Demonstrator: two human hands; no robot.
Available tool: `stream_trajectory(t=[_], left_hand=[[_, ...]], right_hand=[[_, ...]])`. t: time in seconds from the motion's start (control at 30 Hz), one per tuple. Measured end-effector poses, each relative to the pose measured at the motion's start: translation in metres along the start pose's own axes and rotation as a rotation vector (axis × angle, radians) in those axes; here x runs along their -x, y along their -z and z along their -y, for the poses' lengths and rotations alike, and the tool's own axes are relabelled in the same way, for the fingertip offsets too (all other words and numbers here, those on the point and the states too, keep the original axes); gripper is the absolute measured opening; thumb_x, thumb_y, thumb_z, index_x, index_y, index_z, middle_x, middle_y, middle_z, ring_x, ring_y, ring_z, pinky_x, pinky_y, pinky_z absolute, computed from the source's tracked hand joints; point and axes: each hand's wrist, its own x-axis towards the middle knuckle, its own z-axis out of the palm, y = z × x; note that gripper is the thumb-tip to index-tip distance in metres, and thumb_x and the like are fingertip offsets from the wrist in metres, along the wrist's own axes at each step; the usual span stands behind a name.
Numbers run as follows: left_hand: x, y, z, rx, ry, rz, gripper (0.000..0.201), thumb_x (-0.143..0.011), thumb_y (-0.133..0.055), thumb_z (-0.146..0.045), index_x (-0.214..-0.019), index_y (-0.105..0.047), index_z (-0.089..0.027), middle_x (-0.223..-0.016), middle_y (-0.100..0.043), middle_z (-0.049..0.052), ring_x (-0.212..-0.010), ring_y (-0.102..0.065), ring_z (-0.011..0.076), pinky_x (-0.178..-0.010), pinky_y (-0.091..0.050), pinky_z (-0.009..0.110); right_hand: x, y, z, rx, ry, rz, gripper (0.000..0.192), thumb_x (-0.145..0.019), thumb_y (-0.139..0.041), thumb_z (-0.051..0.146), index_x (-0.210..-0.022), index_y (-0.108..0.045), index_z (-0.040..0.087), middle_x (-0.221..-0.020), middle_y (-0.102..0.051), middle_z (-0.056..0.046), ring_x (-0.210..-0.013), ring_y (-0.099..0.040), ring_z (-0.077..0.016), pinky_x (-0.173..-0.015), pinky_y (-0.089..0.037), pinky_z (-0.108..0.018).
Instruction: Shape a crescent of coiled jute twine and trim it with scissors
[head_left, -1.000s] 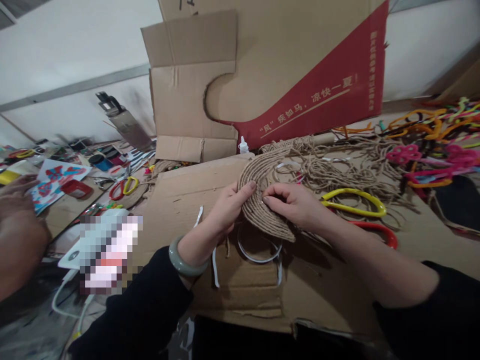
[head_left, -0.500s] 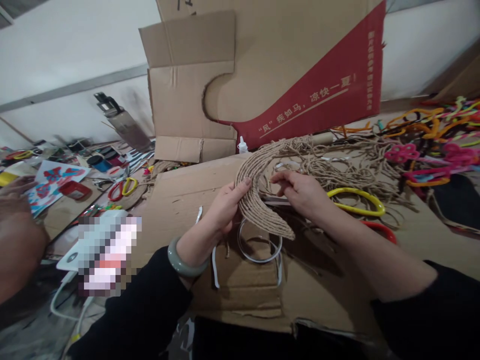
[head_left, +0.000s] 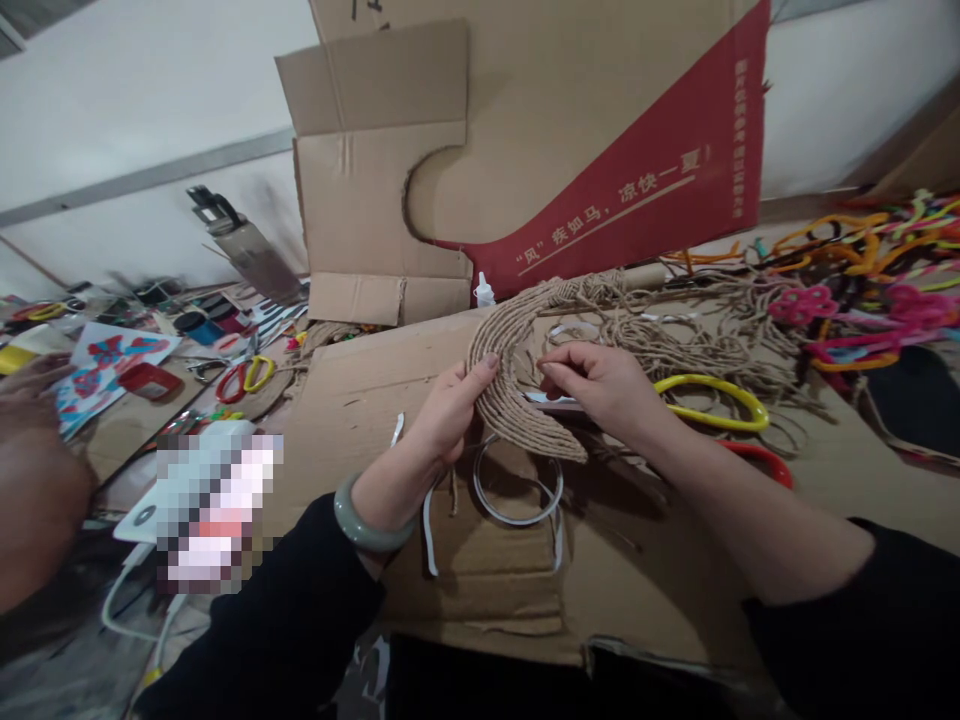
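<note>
A crescent of coiled brown twine curves up to a twine-wrapped cardboard tube at its far end. My left hand is closed around the left side of the crescent, thumb on top and fingers underneath. On the inner side of the curve, my right hand is in a pinch. A thin strand shows by its fingertips, but what they hold is too small to make out. Scissors with yellow and red handles lie beneath my right forearm. Below the crescent rests a roll of clear tape.
Loose twine is heaped behind my right hand. A cardboard sheet covers the table, with a white glue bottle at its back. Tall cardboard stands behind. Colourful pipe cleaners lie right; another person's hand is at left.
The crescent's lower tip has risen slightly in my left hand. My right fingertips have drawn a little closer together and moved slightly left, at the inner edge.
</note>
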Motion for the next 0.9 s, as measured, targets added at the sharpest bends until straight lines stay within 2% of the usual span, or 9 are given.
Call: stream_trajectory(t=[0.17, 0.33, 0.37, 0.43, 0.5, 0.53, 0.67, 0.8, 0.9], left_hand=[[0.0, 0.0, 0.0, 0.008, 0.009, 0.008, 0.04, -0.066, -0.075, -0.045, -0.088, -0.07, -0.012, -0.081, -0.074, 0.009, -0.093, -0.068, 0.0249, -0.085, -0.052, 0.037], [0.0, 0.001, 0.001, -0.005, 0.014, 0.01, 0.04, -0.068, -0.074, -0.046, -0.089, -0.069, -0.012, -0.083, -0.074, 0.009, -0.088, -0.069, 0.0228, -0.084, -0.052, 0.036], [0.0, 0.002, 0.002, -0.007, 0.018, 0.012, 0.04, -0.068, -0.073, -0.046, -0.09, -0.069, -0.012, -0.083, -0.074, 0.009, -0.086, -0.069, 0.0221, -0.084, -0.052, 0.036], [0.002, 0.001, 0.002, -0.007, 0.026, 0.024, 0.04, -0.069, -0.072, -0.046, -0.092, -0.069, -0.013, -0.085, -0.074, 0.008, -0.085, -0.069, 0.0208, -0.083, -0.052, 0.035], [0.003, 0.0, 0.002, -0.009, 0.031, 0.036, 0.039, -0.07, -0.072, -0.045, -0.093, -0.069, -0.013, -0.086, -0.073, 0.008, -0.084, -0.068, 0.0198, -0.082, -0.052, 0.034], [0.003, 0.0, 0.001, -0.014, 0.031, 0.039, 0.039, -0.07, -0.072, -0.045, -0.092, -0.069, -0.013, -0.085, -0.073, 0.008, -0.083, -0.068, 0.0196, -0.081, -0.052, 0.033], [0.004, -0.001, 0.0, -0.04, 0.037, 0.047, 0.04, -0.069, -0.072, -0.046, -0.089, -0.068, -0.013, -0.078, -0.071, 0.007, -0.078, -0.067, 0.019, -0.075, -0.051, 0.032], [0.003, -0.001, 0.0, -0.053, 0.045, 0.029, 0.035, -0.07, -0.071, -0.044, -0.085, -0.067, -0.013, -0.074, -0.069, 0.005, -0.071, -0.065, 0.0155, -0.069, -0.049, 0.028], [0.004, -0.001, 0.0, -0.049, 0.045, 0.054, 0.035, -0.071, -0.07, -0.045, -0.085, -0.067, -0.013, -0.075, -0.069, 0.006, -0.072, -0.064, 0.0154, -0.069, -0.049, 0.028]], right_hand=[[0.001, -0.001, 0.001, -0.034, 0.026, -0.044, 0.012, -0.075, -0.057, 0.029, -0.07, -0.064, 0.019, -0.062, -0.066, 0.0, -0.059, -0.06, -0.0147, -0.061, -0.045, -0.029], [0.001, -0.001, 0.0, -0.04, 0.026, -0.056, 0.029, -0.08, -0.053, 0.04, -0.063, -0.061, 0.018, -0.059, -0.064, -0.003, -0.058, -0.059, -0.0159, -0.06, -0.046, -0.031], [0.001, -0.001, -0.001, -0.055, 0.023, -0.059, 0.027, -0.081, -0.051, 0.037, -0.069, -0.064, 0.017, -0.063, -0.066, -0.004, -0.059, -0.06, -0.0158, -0.061, -0.047, -0.031], [0.0, -0.003, -0.003, -0.103, 0.027, -0.088, 0.024, -0.079, -0.05, 0.026, -0.093, -0.067, 0.017, -0.086, -0.071, -0.005, -0.063, -0.064, -0.0142, -0.063, -0.049, -0.03], [0.0, -0.006, -0.004, -0.17, 0.02, -0.108, 0.039, -0.076, -0.05, 0.018, -0.113, -0.062, 0.021, -0.107, -0.068, -0.005, -0.066, -0.065, -0.0121, -0.064, -0.051, -0.029], [-0.001, -0.006, -0.004, -0.205, 0.005, -0.101, 0.04, -0.076, -0.05, 0.017, -0.115, -0.062, 0.021, -0.108, -0.068, -0.005, -0.065, -0.065, -0.0115, -0.063, -0.052, -0.029], [0.0, -0.006, 0.0, -0.349, -0.094, -0.06, 0.02, -0.078, -0.055, 0.026, -0.093, -0.064, 0.017, -0.071, -0.067, -0.001, -0.055, -0.062, -0.0121, -0.057, -0.052, -0.028], [0.001, -0.005, 0.007, -0.5, -0.177, -0.016, 0.012, -0.079, -0.057, 0.03, -0.082, -0.056, 0.019, -0.063, -0.063, 0.002, -0.051, -0.059, -0.0099, -0.054, -0.051, -0.024], [0.002, -0.006, 0.009, -0.518, -0.218, 0.032, 0.013, -0.082, -0.054, 0.031, -0.077, -0.049, 0.02, -0.057, -0.06, 0.004, -0.049, -0.057, -0.009, -0.051, -0.048, -0.022]])
